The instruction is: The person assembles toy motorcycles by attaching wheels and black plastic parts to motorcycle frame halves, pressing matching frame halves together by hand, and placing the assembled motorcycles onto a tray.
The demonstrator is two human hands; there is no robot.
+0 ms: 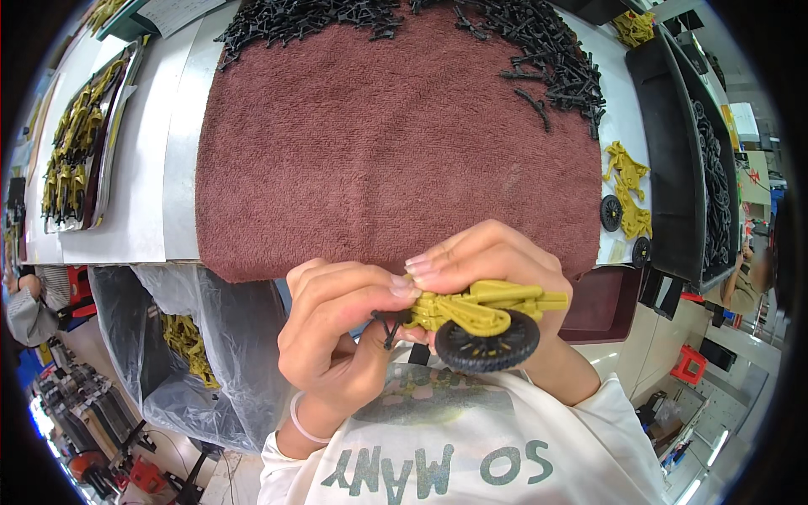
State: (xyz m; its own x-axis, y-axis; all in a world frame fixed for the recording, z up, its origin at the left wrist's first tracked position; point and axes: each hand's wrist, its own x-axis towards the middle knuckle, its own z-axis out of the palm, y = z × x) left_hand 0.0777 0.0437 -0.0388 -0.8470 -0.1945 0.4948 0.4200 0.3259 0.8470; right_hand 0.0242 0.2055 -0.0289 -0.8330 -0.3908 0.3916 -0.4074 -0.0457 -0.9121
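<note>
Between my two hands, just off the near edge of the towel, is a yellow toy motorcycle body [492, 299] with a black spoked wheel [486, 341] on its near side. My right hand [497, 257] is closed over the body from above and behind. At the body's left end, my left hand [337, 324] pinches with thumb and fingers. A small black forked part [389, 326] sticks out there, below the left fingertips. Where that part meets the body is hidden by my fingers.
A maroon towel [370, 151] covers the table, with piles of black parts [551, 71] along its far side. Yellow bodies [627, 189] and wheels lie right, beside a black bin [673, 151]. Left stand a tray [108, 168] of assembled pieces and a plastic-lined box [240, 328].
</note>
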